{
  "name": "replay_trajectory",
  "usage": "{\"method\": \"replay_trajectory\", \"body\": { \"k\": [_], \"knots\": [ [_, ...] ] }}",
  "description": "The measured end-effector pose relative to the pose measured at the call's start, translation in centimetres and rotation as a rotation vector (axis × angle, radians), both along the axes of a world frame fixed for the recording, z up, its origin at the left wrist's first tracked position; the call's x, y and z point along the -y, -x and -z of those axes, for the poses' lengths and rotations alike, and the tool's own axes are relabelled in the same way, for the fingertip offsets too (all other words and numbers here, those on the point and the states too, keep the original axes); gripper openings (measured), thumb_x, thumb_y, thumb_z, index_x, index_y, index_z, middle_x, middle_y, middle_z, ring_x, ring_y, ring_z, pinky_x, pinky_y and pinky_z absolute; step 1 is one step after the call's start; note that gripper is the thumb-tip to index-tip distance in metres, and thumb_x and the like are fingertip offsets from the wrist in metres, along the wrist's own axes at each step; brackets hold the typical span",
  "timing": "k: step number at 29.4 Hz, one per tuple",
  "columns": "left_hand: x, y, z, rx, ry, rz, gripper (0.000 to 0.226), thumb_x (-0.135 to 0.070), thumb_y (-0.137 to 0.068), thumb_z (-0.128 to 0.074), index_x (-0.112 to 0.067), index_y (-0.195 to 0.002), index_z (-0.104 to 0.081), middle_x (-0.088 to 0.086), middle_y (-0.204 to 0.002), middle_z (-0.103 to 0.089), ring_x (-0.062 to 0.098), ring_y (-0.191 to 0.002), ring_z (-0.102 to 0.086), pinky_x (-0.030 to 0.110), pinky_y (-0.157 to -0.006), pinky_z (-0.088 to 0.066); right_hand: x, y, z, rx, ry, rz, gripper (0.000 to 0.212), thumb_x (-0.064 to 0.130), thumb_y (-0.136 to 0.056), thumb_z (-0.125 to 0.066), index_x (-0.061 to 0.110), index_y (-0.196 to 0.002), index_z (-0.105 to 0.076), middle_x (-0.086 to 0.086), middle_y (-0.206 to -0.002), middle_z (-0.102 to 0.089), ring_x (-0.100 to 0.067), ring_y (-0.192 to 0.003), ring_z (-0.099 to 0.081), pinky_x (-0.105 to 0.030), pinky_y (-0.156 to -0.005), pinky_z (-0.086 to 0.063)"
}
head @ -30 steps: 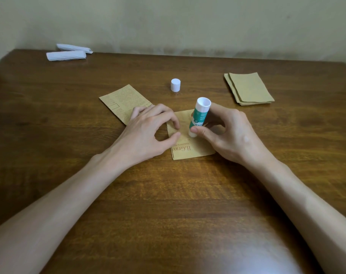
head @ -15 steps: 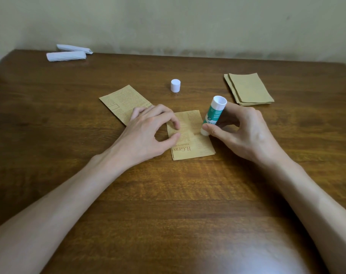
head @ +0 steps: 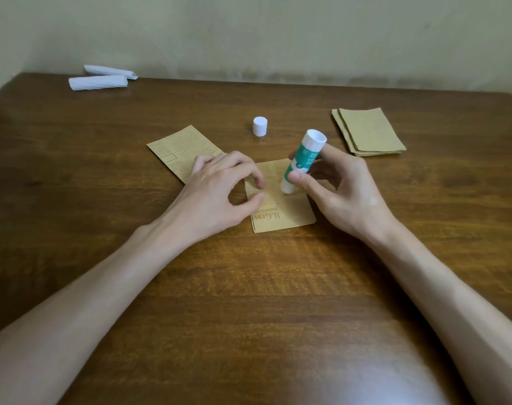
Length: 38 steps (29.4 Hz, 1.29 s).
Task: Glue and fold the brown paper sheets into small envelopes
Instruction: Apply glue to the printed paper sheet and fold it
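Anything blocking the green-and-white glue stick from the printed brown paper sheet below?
Nothing visible. The right hand holds the green-and-white glue stick down at the printed brown paper sheet; the left hand touches its left edge, aside.

Work surface: a dark brown wooden table with visible grain; a glare patch lies on its near edge. Behind it stands a plain, pale greenish wall, stained along the line where it meets the table. At the far left corner lie two white folded paper bundles, one just behind the other and touching it, both lying flat, long sides roughly parallel to the wall.
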<state>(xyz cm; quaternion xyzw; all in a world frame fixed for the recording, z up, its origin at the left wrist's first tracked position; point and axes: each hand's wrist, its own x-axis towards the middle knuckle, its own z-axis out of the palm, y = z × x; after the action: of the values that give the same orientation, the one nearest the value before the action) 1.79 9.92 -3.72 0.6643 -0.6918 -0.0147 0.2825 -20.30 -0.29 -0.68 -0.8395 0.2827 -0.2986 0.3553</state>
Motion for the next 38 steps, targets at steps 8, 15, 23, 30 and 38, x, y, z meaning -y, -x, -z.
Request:
{"method": "replay_trajectory", "body": {
  "k": [8,15,23,30,38],
  "knots": [
    [0.2,-0.6,0.0,-0.002,-0.008,-0.020,0.017,-0.048,-0.094,-0.066,-0.037,-0.107,-0.066,-0.019,-0.122,-0.058,0.004,-0.122,-0.052,0.029,-0.108,-0.021,-0.5,-1.3,1.0,-0.037,0.039,-0.040,0.034,0.025,-0.096,-0.078,0.020,-0.126,-0.065,0.014,-0.115,-0.072,-0.006,-0.107,-0.070,-0.034,-0.092,-0.060],
    [0.3,-0.6,0.0,-0.001,-0.007,-0.020,0.021,-0.051,-0.093,-0.062,-0.037,-0.108,-0.066,-0.019,-0.124,-0.058,0.003,-0.123,-0.051,0.031,-0.110,-0.022,-0.3,-1.3,0.9,-0.072,0.030,-0.065,0.035,0.023,-0.096,-0.077,0.019,-0.129,-0.065,0.011,-0.121,-0.074,0.000,-0.115,-0.069,-0.031,-0.101,-0.058],
    [0.2,-0.5,0.1,-0.011,-0.005,-0.015,0.017,-0.050,-0.094,-0.065,-0.038,-0.107,-0.065,-0.020,-0.122,-0.057,0.002,-0.122,-0.051,0.030,-0.110,-0.020,-0.2,-0.9,0.6,-0.088,0.059,-0.004,0.033,0.029,-0.093,-0.080,0.023,-0.122,-0.067,0.015,-0.112,-0.074,0.002,-0.107,-0.070,-0.017,-0.094,-0.056],
    [0.2,-0.6,0.1,-0.013,-0.013,-0.014,0.016,-0.049,-0.094,-0.067,-0.040,-0.107,-0.065,-0.021,-0.122,-0.056,0.000,-0.121,-0.050,0.029,-0.109,-0.019,0.1,-0.2,0.3,-0.115,0.061,0.042,0.037,0.036,-0.091,-0.081,0.022,-0.123,-0.069,0.014,-0.109,-0.075,0.002,-0.101,-0.071,-0.015,-0.088,-0.057],
    [0.2,-0.6,0.1,-0.014,-0.009,-0.009,0.016,-0.050,-0.094,-0.066,-0.040,-0.107,-0.064,-0.021,-0.122,-0.057,-0.001,-0.121,-0.050,0.028,-0.110,-0.019,0.2,0.6,-0.1,-0.152,0.071,0.074,0.034,0.036,-0.092,-0.079,0.027,-0.123,-0.067,0.021,-0.109,-0.070,0.009,-0.105,-0.067,-0.008,-0.087,-0.053]
  ]
}}
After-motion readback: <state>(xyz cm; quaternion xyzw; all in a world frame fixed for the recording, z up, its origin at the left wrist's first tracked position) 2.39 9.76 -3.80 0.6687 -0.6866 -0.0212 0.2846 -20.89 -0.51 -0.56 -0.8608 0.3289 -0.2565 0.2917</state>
